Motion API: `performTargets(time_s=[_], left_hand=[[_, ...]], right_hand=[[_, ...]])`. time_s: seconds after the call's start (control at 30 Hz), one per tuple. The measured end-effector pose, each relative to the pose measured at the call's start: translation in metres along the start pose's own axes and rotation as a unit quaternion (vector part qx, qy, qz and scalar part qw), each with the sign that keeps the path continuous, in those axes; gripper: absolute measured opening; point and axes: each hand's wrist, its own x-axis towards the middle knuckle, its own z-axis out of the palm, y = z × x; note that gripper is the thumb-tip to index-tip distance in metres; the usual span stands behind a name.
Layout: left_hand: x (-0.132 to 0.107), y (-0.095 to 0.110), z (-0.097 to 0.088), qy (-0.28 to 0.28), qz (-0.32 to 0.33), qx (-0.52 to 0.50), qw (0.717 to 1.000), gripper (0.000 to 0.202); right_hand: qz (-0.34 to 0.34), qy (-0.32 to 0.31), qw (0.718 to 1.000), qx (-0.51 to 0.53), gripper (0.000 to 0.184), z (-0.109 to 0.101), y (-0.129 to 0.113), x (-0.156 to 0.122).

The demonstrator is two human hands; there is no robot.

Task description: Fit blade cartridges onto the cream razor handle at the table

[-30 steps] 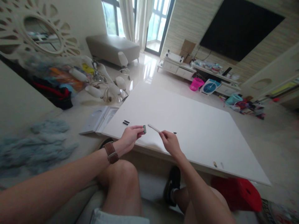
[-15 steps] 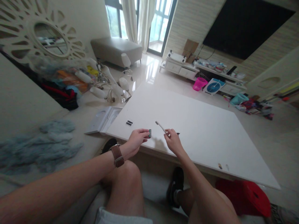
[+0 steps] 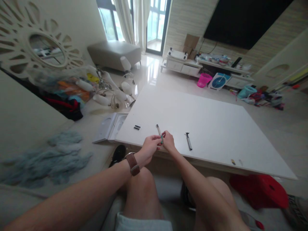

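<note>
My left hand, with a brown watch on its wrist, pinches a small dark rectangular piece with green edging. Right beside it, my right hand is closed around a slim pale toothbrush, whose dark-bristled head points away from me. The two hands meet over the near edge of the white table. Whether the brush handle touches the small piece I cannot tell. On the tabletop to the right lies a black-and-grey razor-like tool. Two short black strips lie to the left.
An open white box stands against the table's left side. Two tiny items, one a dark-and-yellow piece, lie near the right front edge. A red stool is at the lower right. Lamp parts cover the floor at left.
My right hand has moved left with the toothbrush, up against my left hand. The razor-like tool, mostly hidden before, now shows in full. The view has shifted slightly.
</note>
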Motion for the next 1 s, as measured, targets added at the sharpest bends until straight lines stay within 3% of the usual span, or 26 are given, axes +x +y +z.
performTargets(time_s=[0.3, 0.47, 0.6, 0.73, 0.87, 1.0], left_hand=[[-0.006, -0.002, 0.005, -0.019, -0.002, 0.009, 1.0, 0.011], [-0.008, 0.0, 0.007, -0.022, 0.003, 0.025, 0.999, 0.008], [-0.011, 0.003, 0.009, -0.013, -0.004, 0.035, 0.999, 0.01], [-0.015, 0.003, 0.012, -0.021, -0.007, 0.043, 0.999, 0.009], [-0.015, 0.002, 0.012, -0.024, -0.018, 0.047, 0.998, 0.01], [-0.014, 0.001, 0.011, -0.027, -0.006, 0.061, 0.998, 0.01]], right_hand=[[-0.024, -0.043, 0.997, -0.066, 0.014, 0.009, -0.004, 0.008], [-0.038, -0.028, 0.993, -0.104, 0.023, -0.024, -0.002, 0.013], [-0.02, 0.021, 0.978, -0.206, 0.027, -0.078, 0.03, 0.021], [0.047, -0.024, 0.957, -0.285, 0.028, -0.118, 0.083, 0.022], [0.079, -0.082, 0.947, -0.3, 0.045, -0.121, 0.121, 0.019], [0.071, -0.118, 0.95, -0.281, 0.031, -0.112, 0.134, 0.017]])
